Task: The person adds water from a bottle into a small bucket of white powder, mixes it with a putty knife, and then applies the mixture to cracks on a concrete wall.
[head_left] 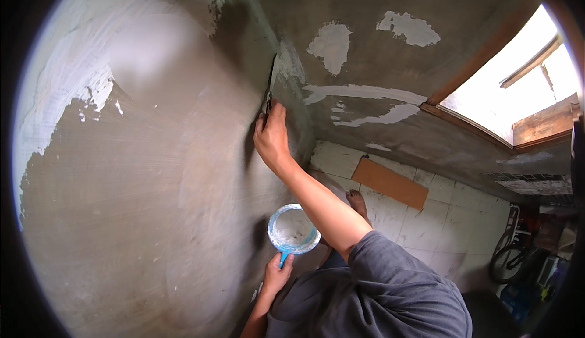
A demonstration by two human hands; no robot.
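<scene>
My right hand (272,132) grips a putty knife (274,73), its blade held along the inside corner of the plastered walls, over a whitish smear. To the left, the grey wall (134,179) carries broad patches of white filler along its upper and far-left part. Below, my left hand (275,275) holds the handle of a round light-blue plastic pot (292,228), smeared inside with white paste. My right forearm reaches diagonally up past the pot.
The adjoining wall (372,57) has white patches and a wood-framed window (487,103). On the tiled floor (390,222) lie an orange-brown board (390,184) and my bare foot (356,201). A bicycle (509,259) and assorted objects stand at the far right.
</scene>
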